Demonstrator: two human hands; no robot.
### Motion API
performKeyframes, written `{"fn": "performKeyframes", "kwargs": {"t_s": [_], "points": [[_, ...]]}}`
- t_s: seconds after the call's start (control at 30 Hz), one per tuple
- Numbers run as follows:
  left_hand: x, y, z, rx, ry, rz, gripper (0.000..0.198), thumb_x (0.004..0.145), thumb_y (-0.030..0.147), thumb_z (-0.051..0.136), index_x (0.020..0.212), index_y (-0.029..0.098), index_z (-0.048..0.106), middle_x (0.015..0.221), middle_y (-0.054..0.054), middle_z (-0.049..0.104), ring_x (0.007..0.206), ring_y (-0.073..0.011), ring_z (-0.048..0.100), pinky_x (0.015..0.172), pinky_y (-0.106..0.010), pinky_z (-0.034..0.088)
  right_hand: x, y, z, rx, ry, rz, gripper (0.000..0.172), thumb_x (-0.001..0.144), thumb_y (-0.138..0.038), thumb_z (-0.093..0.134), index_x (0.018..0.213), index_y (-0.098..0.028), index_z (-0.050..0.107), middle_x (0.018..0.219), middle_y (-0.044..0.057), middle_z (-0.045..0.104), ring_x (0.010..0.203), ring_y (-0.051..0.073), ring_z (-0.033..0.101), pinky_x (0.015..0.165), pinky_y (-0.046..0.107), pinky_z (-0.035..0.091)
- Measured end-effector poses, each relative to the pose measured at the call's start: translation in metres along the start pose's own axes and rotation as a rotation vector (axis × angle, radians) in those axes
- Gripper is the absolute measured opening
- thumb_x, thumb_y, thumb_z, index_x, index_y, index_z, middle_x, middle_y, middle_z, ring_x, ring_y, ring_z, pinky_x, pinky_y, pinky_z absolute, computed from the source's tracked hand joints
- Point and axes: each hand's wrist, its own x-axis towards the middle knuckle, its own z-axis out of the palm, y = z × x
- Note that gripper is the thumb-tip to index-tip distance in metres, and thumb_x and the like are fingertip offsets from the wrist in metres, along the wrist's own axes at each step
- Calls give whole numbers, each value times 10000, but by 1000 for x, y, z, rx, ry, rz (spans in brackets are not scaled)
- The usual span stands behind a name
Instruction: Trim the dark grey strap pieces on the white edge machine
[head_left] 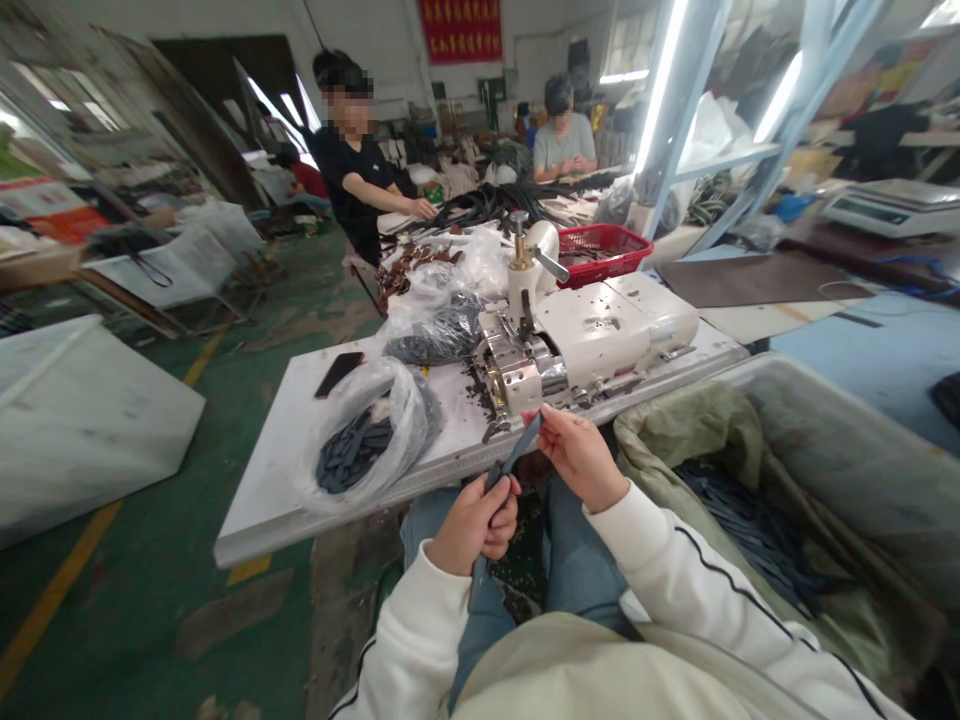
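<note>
My left hand (477,522) is closed around the lower end of a dark grey strip (519,452), just above my lap. My right hand (576,452) pinches the strip's upper end close to the front of a cream-coloured bench machine (600,335). The strip runs slanted between both hands, right below the machine's metal head (508,375). A clear plastic bag (367,435) holding several more dark strips lies open on the white table (277,480) to my left.
A large bin (847,450) lined with a greenish sack and holding dark strips stands at my right. A phone (339,373), another filled bag (442,330) and a red basket (604,250) sit on the table. Two people work at the far end.
</note>
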Motion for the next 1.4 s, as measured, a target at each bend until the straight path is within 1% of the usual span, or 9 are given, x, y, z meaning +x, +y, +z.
{"fn": "performKeyframes", "kwargs": {"t_s": [0.27, 0.43, 0.53, 0.77, 1.03, 1.13, 1.23, 1.33, 1.4], "points": [[4, 2, 16, -110, 117, 159, 443, 711, 569, 679, 814, 164, 528, 468, 131, 219, 369, -10, 106, 322, -107, 106, -6, -3, -8, 27, -10, 21, 284, 732, -417, 729, 874, -171, 732, 938, 59, 708, 752, 107, 588, 572, 163, 434], [5, 3, 17, -129, 250, 218, 370, 720, 481, 700, 760, 163, 516, 450, 134, 234, 348, -8, 136, 313, -109, 115, -22, -1, -23, -45, -211, -106, 206, 714, -391, 758, 788, -201, 730, 959, 54, 708, 625, 94, 543, 572, 220, 446], [2, 6, 18, -103, 296, 302, 342, 701, 418, 728, 784, 182, 495, 453, 138, 255, 342, -10, 160, 313, -106, 128, -31, 0, -36, -120, -354, -142, 137, 724, -311, 761, 816, -214, 734, 1014, 61, 706, 685, 122, 613, 621, 247, 477], [-7, 13, 28, 14, 368, 405, 371, 669, 416, 749, 776, 193, 472, 458, 136, 280, 336, -14, 226, 320, -108, 168, -38, 0, -54, -106, -389, -92, 523, 697, -161, 766, 1188, -272, 623, 1235, 66, 635, 896, 159, 667, 784, 274, 524], [-3, 11, 22, 27, 376, 403, 353, 692, 422, 729, 789, 194, 477, 466, 132, 295, 335, -16, 229, 316, -114, 169, -34, 7, -67, -150, -367, -96, 540, 711, -195, 759, 1222, -266, 597, 1226, 79, 634, 897, 156, 667, 824, 293, 525], [-1, 9, 20, 48, 396, 401, 352, 693, 423, 728, 792, 195, 478, 456, 133, 294, 334, -21, 240, 314, -114, 173, -36, 2, -62, -440, -333, -313, 551, 787, -269, 699, 1308, -283, 519, 1292, 88, 586, 1056, 217, 613, 918, 391, 490], [4, 3, 19, 95, 421, 359, 366, 697, 449, 719, 811, 198, 478, 456, 132, 311, 332, -24, 249, 312, -114, 177, -42, -2, -46, -1040, -279, -641, 539, 835, -293, 654, 1346, -276, 485, 1328, 106, 547, 1206, 288, 487, 1014, 488, 385], [10, -1, 18, 117, 418, 299, 398, 680, 484, 722, 817, 202, 477, 465, 131, 319, 330, -22, 247, 310, -113, 165, -44, 5, -29, -1490, -360, -745, 338, 901, -240, 549, 1238, -222, 566, 1111, 126, 646, 1044, 283, 558, 919, 455, 417], [11, -2, 16, 102, 421, 279, 416, 672, 507, 723, 812, 199, 481, 467, 132, 306, 330, -18, 235, 311, -112, 162, -35, 12, -22, -1561, -393, -696, 193, 919, -194, 486, 1058, -187, 620, 912, 103, 659, 847, 239, 591, 776, 373, 445]]}}
